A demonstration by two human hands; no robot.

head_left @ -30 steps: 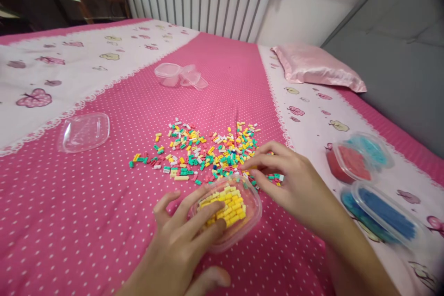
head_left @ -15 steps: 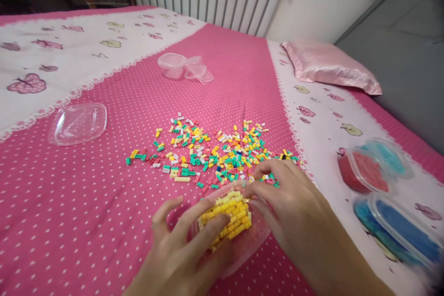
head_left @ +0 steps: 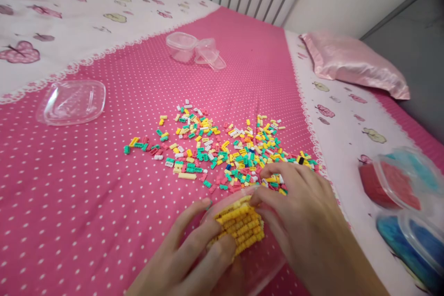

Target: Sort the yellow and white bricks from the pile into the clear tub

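Observation:
Rows of small yellow building bricks are packed side by side in a clear plastic container low in the middle of the view. My left hand curves over the near left side of the rows, with bent fingers pressing on the bricks; its thumb is mostly hidden. From the right, my right hand pinches at the far right corner of the rows. Whatever lies between those fingertips is small and mostly covered. Just beyond the container spreads a pile of loose bricks in yellow, green, white and pink.
A clear lid lies to the left on the pink dotted bedspread. Clear empty tubs sit further back. On the right are a tub of red stuff and a blue one. Behind them lies a pink pillow.
The view has tilted downward and shifted slightly left. Both hands stay at the yellow rows; my left fingers have curled in closer over them.

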